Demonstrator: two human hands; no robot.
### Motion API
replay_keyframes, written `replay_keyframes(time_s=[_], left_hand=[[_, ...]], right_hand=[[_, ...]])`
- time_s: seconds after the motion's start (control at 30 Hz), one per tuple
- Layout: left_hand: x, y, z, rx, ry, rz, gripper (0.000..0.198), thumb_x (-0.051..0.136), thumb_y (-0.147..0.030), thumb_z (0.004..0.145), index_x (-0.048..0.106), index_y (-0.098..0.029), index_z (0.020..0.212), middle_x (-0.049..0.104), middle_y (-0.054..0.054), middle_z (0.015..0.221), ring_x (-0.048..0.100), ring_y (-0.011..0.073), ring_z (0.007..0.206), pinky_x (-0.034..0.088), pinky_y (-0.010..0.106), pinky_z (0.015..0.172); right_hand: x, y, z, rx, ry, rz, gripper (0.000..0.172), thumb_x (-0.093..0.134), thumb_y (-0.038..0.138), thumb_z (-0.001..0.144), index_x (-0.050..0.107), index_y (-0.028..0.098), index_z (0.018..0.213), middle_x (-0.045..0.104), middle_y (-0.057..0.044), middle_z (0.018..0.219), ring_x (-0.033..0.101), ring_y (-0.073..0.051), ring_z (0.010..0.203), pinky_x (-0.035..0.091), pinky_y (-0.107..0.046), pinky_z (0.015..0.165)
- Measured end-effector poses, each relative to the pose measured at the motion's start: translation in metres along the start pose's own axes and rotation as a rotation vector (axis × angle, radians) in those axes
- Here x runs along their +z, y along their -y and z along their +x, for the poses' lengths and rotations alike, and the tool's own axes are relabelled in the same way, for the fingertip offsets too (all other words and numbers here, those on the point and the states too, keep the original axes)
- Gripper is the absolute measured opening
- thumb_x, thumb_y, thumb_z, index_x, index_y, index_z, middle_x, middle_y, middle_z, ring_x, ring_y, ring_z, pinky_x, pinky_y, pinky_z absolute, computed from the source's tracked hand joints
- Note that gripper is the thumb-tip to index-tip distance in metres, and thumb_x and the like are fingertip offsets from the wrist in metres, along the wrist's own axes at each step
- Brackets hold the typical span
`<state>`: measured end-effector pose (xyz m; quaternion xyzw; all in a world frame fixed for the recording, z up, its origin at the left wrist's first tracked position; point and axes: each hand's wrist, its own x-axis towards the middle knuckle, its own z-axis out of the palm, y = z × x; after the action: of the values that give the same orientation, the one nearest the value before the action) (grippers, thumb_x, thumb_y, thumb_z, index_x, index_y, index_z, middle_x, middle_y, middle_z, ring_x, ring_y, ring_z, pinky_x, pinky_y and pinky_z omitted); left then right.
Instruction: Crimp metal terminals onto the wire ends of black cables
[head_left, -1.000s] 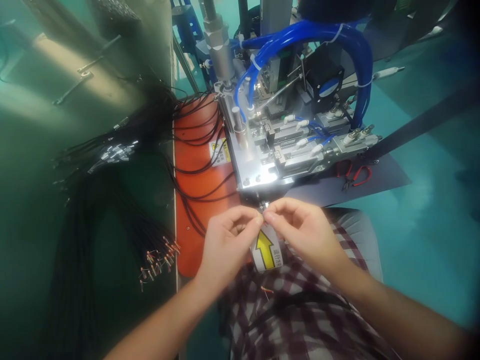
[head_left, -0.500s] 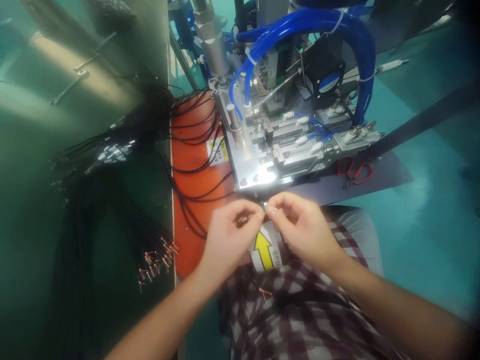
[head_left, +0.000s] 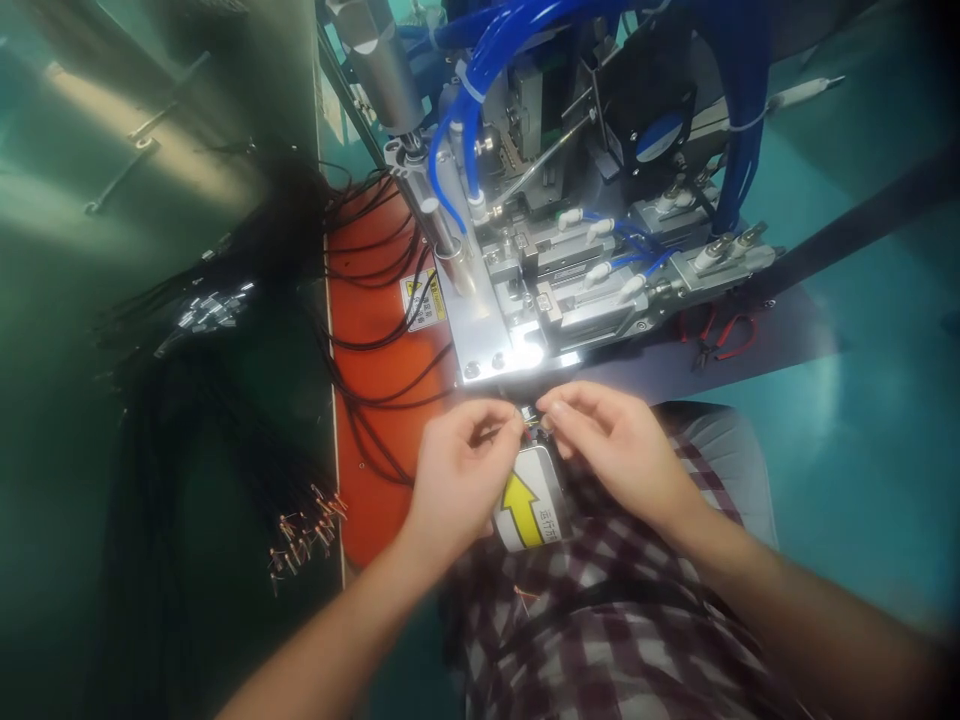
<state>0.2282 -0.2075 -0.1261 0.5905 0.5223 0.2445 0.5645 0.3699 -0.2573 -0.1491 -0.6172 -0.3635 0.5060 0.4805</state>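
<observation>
My left hand (head_left: pixel 461 475) and my right hand (head_left: pixel 619 450) meet fingertip to fingertip just below the front edge of a metal machine (head_left: pixel 525 300). Both pinch a small metal piece (head_left: pixel 529 416) between thumbs and forefingers; it is too small to name. Beneath the hands lies a white label with a yellow arrow (head_left: pixel 525 498). A thin black cable (head_left: pixel 600 595) crosses my checked shirt in my lap.
An orange plate (head_left: pixel 375 400) left of the machine carries loose black wires. A big bundle of black wires with copper ends (head_left: pixel 304 535) hangs at the left. Blue air hoses (head_left: pixel 480 60) loop over the machine. Red-handled pliers (head_left: pixel 716 340) lie at the right.
The view has shifted, so the machine sits lower and nearer the left. Both hands stay pinched together at the machine's front edge, a little farther up.
</observation>
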Motion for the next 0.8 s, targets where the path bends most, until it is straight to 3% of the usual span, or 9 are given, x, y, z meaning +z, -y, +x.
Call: replay_keyframes(time_s=[0.27,0.4,0.63,0.8], left_hand=[[0.000,-0.002,-0.001,-0.034,-0.019,0.007,0.012,0.066,-0.024,0.077,0.066,-0.013,0.073,0.066,0.002,0.071,0.057,0.0112,0.062,0.044,0.018,0.053],[-0.002,-0.002,-0.002,-0.047,-0.024,0.009,0.013,0.066,-0.025,0.077,0.066,-0.013,0.073,0.065,0.002,0.068,0.055,0.0107,0.057,0.042,0.019,0.050],[-0.004,-0.005,-0.003,-0.065,0.023,-0.067,0.013,0.067,-0.024,0.076,0.065,-0.014,0.067,0.063,0.000,0.064,0.056,0.0112,0.059,0.044,0.018,0.052],[-0.004,-0.005,-0.001,-0.087,0.030,-0.110,0.013,0.069,-0.025,0.076,0.066,-0.013,0.070,0.063,0.000,0.066,0.052,0.0082,0.056,0.041,0.016,0.050]], right_hand=[[0.003,0.000,-0.001,0.061,0.009,0.083,0.014,0.067,0.028,0.080,0.066,0.015,0.077,0.061,0.001,0.062,0.051,-0.010,0.051,0.042,-0.020,0.047],[0.006,0.003,-0.001,0.097,0.024,0.132,0.012,0.067,0.024,0.079,0.063,0.014,0.074,0.053,0.005,0.053,0.046,-0.008,0.047,0.039,-0.018,0.044],[0.013,-0.005,-0.009,-0.091,-0.049,0.058,0.007,0.060,0.021,0.085,0.060,0.015,0.083,0.059,0.001,0.069,0.053,-0.010,0.058,0.044,-0.018,0.052],[0.012,-0.002,-0.006,-0.008,0.004,0.119,0.009,0.060,0.023,0.084,0.059,0.015,0.079,0.050,0.005,0.057,0.044,-0.007,0.049,0.038,-0.017,0.045]])
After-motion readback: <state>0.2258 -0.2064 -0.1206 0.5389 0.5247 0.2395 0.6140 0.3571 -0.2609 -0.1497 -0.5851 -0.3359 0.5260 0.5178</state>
